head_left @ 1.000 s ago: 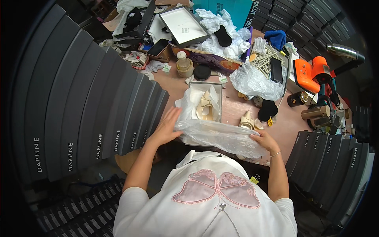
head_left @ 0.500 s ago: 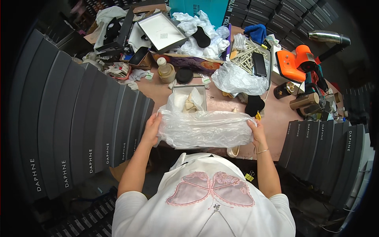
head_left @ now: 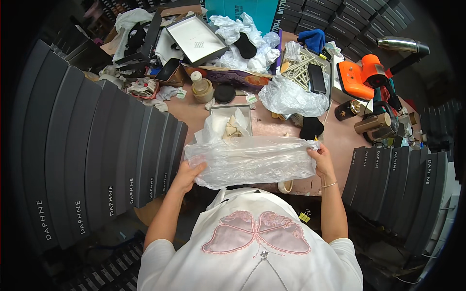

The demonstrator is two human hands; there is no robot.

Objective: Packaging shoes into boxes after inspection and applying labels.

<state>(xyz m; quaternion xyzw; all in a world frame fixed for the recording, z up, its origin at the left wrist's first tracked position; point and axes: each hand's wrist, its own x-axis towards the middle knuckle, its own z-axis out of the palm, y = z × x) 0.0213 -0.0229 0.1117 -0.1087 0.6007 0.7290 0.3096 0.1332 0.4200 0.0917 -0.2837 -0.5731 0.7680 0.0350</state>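
A crinkled, see-through plastic sheet or bag (head_left: 255, 162) is stretched sideways between my two hands above the near edge of the table. At its left end my left hand (head_left: 190, 174) is closed, thumb pointing inward over the plastic. My right hand (head_left: 320, 159) pinches the upper right corner. Just beyond the plastic lies an open grey box (head_left: 251, 116) with white tissue and a cream-coloured item (head_left: 235, 128), partly covered. Below the plastic's lower edge a bit of a cream shoe (head_left: 285, 186) shows; the rest is hidden.
Tall rows of dark grey boxes flank me on the left (head_left: 97, 155) and right (head_left: 393, 184). Farther back are a bottle (head_left: 202, 90), a black round lid (head_left: 224, 93), crumpled plastic (head_left: 293, 97), a tray of pale sticks (head_left: 303, 68) and an orange device (head_left: 357, 77).
My left hand has moved lower and turned, its thumb now over the plastic. My right hand has shifted slightly right, and the plastic spans wider and flatter.
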